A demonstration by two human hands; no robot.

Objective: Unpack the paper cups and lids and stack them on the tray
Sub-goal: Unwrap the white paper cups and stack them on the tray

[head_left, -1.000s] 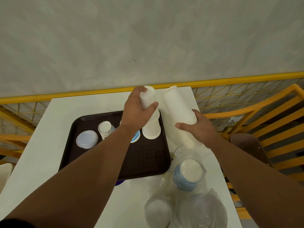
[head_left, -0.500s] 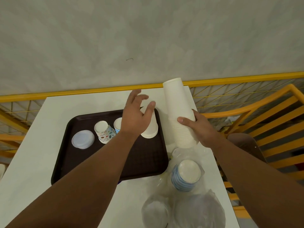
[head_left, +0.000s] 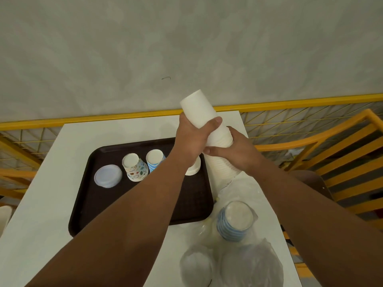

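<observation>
Head view, looking down on a white table (head_left: 41, 204) with a dark brown tray (head_left: 99, 195) on its left-middle part. Both hands grip one long stack of white cups (head_left: 199, 112), upside down and tilted, held in the air over the tray's far right corner. Left hand (head_left: 191, 139) wraps the upper part of the stack, thumb across the front. Right hand (head_left: 238, 152) curls around the stack lower down, just below the left hand; the two hands touch or nearly touch. The stack's lower end runs down past the right hand toward the table beside the tray's right edge.

On the tray, near its far edge: a stack of clear lids (head_left: 107, 176) toward the left, then a patterned cup stack (head_left: 134, 167), then a blue striped cup stack (head_left: 155, 162), all upside down and side by side. A short white cup stack (head_left: 193, 168) stands by the tray's right edge, mostly hidden by the left forearm.

On the table right of the tray's near right corner: a blue striped cup stack in clear plastic wrap (head_left: 235, 220). Nearer the table's near edge, two more clear bags (head_left: 248, 268), contents blurred. Yellow railing (head_left: 103, 119) runs behind the table's far edge; yellow chair (head_left: 342, 146) at the right.
</observation>
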